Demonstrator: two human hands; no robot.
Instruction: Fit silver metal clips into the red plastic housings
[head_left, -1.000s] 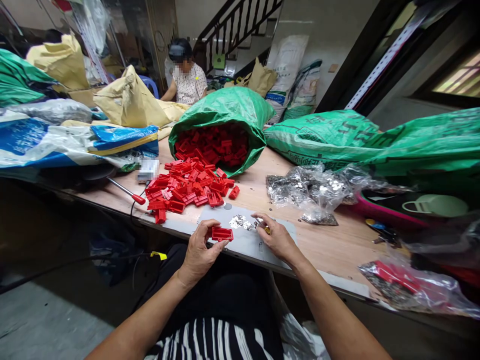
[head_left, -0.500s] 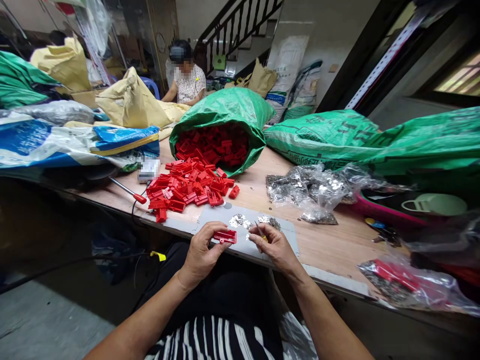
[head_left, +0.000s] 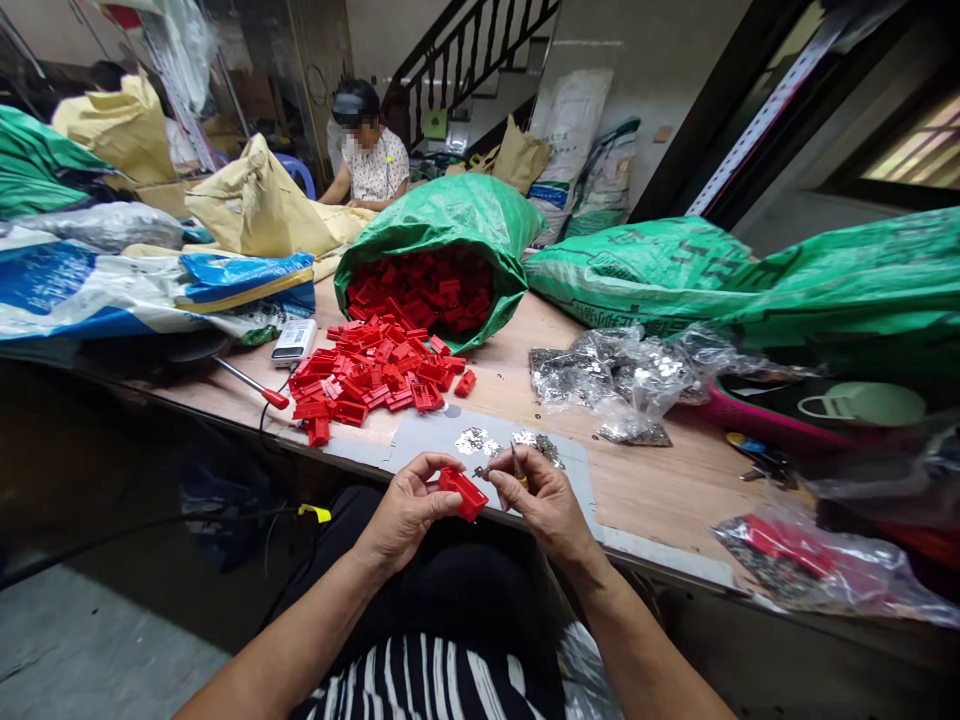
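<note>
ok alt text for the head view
A person's left hand holds a red plastic part while the right hand holds a small yellow-handled tool over a grey mat. Behind, red parts spill from a green sack across a wooden table.

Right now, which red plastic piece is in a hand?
The red plastic rectangular frame in the left hand; the others lie heaped on the wooden table or fill the green woven sack.

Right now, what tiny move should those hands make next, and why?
Probably bring the yellow-handled tool to the red plastic piece. The left hand holds up that piece, the right hand pinches the tool right beside it, and silver bits lie close by on the grey mat.
</note>
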